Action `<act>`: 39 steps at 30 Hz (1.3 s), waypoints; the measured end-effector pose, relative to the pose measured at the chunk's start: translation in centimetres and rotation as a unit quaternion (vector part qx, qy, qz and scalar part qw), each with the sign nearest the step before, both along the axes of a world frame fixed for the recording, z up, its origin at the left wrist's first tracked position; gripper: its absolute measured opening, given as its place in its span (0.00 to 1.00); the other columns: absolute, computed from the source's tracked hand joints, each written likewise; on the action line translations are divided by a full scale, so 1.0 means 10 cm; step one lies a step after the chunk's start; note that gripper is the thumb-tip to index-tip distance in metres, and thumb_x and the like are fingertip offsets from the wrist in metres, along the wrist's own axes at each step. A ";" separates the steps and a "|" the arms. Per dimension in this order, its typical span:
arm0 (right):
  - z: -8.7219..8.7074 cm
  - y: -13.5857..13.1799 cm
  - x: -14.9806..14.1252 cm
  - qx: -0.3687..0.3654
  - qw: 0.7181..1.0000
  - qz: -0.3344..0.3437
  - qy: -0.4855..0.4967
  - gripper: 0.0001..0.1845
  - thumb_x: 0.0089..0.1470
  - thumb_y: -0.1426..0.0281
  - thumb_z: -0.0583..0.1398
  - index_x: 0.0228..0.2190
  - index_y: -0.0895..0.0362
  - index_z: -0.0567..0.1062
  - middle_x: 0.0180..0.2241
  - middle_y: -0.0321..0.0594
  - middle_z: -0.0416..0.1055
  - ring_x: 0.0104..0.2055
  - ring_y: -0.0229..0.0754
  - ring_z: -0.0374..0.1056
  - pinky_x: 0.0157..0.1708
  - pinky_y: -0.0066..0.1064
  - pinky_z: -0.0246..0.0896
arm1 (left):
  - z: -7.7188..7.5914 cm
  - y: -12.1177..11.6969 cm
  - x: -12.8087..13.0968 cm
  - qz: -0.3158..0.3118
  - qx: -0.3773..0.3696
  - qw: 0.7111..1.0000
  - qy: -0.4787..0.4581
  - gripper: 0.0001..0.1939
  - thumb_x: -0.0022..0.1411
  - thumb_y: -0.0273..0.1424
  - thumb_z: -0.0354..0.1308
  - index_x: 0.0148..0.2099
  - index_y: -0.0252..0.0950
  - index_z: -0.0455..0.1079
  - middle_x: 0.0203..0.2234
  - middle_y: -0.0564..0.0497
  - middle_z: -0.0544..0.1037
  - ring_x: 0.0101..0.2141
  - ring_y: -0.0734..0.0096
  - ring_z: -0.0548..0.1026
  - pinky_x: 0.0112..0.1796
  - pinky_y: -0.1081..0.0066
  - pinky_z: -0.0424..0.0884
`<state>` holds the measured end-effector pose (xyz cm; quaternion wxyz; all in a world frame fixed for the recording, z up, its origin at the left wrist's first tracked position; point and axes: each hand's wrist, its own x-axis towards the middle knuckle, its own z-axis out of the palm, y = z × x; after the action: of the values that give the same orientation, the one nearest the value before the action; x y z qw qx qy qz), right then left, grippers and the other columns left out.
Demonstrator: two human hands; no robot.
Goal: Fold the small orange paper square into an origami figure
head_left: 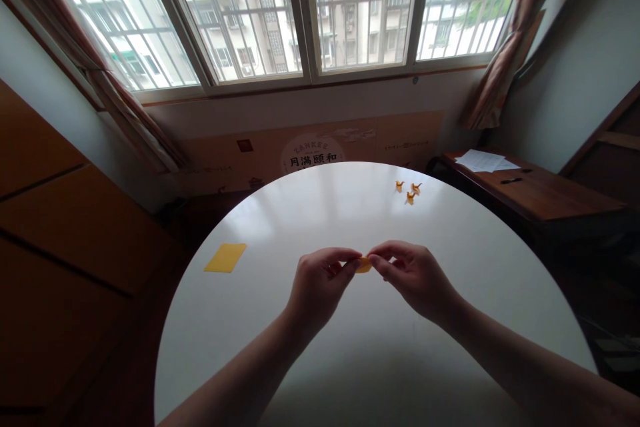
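Nearest: round white bench (370, 360), glossy top. Left hand (323, 280) and right hand (413, 277) meet over it, each pinching an edge of 1 small folded yellow paper (365, 267) between thumb and forefinger. The paper sits between the 2 sets of fingertips; whether it touches the bench, cannot tell.

Risks, as judged: a hard or uneven pinch could crumple the piece; opposing pulls could tear it at a crease; layers slipping under the thumbs would set a fold crooked. The fingertips cover much of the paper, so a misaligned edge could go unnoticed.

Left of the left hand, a yellow paper sheet or thin stack (226, 258) lies flat, well apart; a draught or sleeve could slide it across the smooth top.

Farther, right of centre: 3 small orange-yellow folded paper birds (410, 198), grouped close. Light things; a careless reach could tip them.

Containers: wooden cabinet (55, 227) at left, faces closed, contents hidden. Beyond the bench, a printed cardboard panel (415, 130); box or flat sheet, cannot tell, nor what it might hold.
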<state>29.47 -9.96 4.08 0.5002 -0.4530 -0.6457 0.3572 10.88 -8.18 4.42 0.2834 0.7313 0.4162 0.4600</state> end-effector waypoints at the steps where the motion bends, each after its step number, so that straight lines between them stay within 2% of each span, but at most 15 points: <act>1: 0.00 0.00 0.00 0.002 1.000 -0.001 -0.001 0.11 0.57 0.63 0.62 0.32 0.57 0.81 0.29 0.41 0.78 0.29 0.41 0.70 0.26 0.30 0.65 | -0.01 0.00 0.00 -0.001 -0.007 1.000 -0.006 0.05 0.59 0.30 0.63 0.36 0.37 0.81 0.25 0.51 0.82 0.22 0.74 0.73 0.26 0.75 0.69; 11: -0.01 0.00 0.01 0.019 1.000 0.004 -0.010 0.08 0.56 0.65 0.64 0.31 0.55 0.81 0.30 0.41 0.79 0.33 0.43 0.73 0.28 0.30 0.67 | 0.01 0.01 0.00 -0.013 -0.053 0.998 -0.036 0.07 0.60 0.33 0.63 0.34 0.36 0.80 0.23 0.50 0.81 0.22 0.74 0.71 0.24 0.75 0.67; 20: 0.02 -0.01 -0.01 0.013 1.000 0.001 -0.021 0.05 0.53 0.71 0.63 0.28 0.57 0.80 0.27 0.39 0.77 0.28 0.40 0.71 0.26 0.28 0.66 | 0.01 -0.03 0.04 -0.028 -0.066 0.997 -0.017 0.09 0.61 0.35 0.62 0.34 0.34 0.78 0.18 0.54 0.72 0.19 0.77 0.65 0.22 0.76 0.61; 24: 0.01 -0.01 -0.02 0.014 0.999 0.010 -0.036 0.05 0.53 0.71 0.63 0.27 0.57 0.79 0.26 0.38 0.75 0.28 0.40 0.71 0.26 0.27 0.66 | 0.06 -0.05 0.05 -0.029 -0.061 0.998 0.006 0.06 0.58 0.32 0.63 0.32 0.34 0.77 0.19 0.54 0.72 0.20 0.78 0.62 0.22 0.77 0.59; 29: 0.02 -0.02 -0.02 0.029 0.998 0.031 -0.051 0.04 0.52 0.72 0.62 0.27 0.56 0.78 0.27 0.38 0.76 0.28 0.40 0.71 0.27 0.29 0.67 | 0.06 -0.05 0.04 -0.049 -0.048 0.997 0.016 0.02 0.56 0.27 0.61 0.31 0.35 0.73 0.23 0.53 0.72 0.21 0.78 0.64 0.23 0.77 0.61; 33: 0.05 -0.06 -0.02 0.037 0.996 0.036 -0.073 0.03 0.51 0.73 0.62 0.27 0.56 0.78 0.26 0.37 0.75 0.27 0.38 0.70 0.26 0.28 0.67 | 0.05 -0.07 0.05 -0.060 -0.041 0.997 0.033 0.03 0.54 0.23 0.58 0.29 0.35 0.70 0.24 0.53 0.72 0.22 0.78 0.65 0.23 0.77 0.60; 39: 0.06 -0.04 0.01 0.046 0.996 0.033 -0.071 0.04 0.51 0.74 0.62 0.26 0.56 0.77 0.26 0.37 0.75 0.27 0.39 0.70 0.28 0.29 0.67 | 0.11 -0.04 0.01 -0.042 -0.046 0.998 0.032 0.03 0.52 0.24 0.58 0.27 0.35 0.69 0.22 0.54 0.71 0.21 0.77 0.65 0.24 0.75 0.61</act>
<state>29.61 -10.32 4.66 0.4610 -0.4324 -0.7101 0.3102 10.97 -8.57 5.53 0.3225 0.7486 0.4147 0.4045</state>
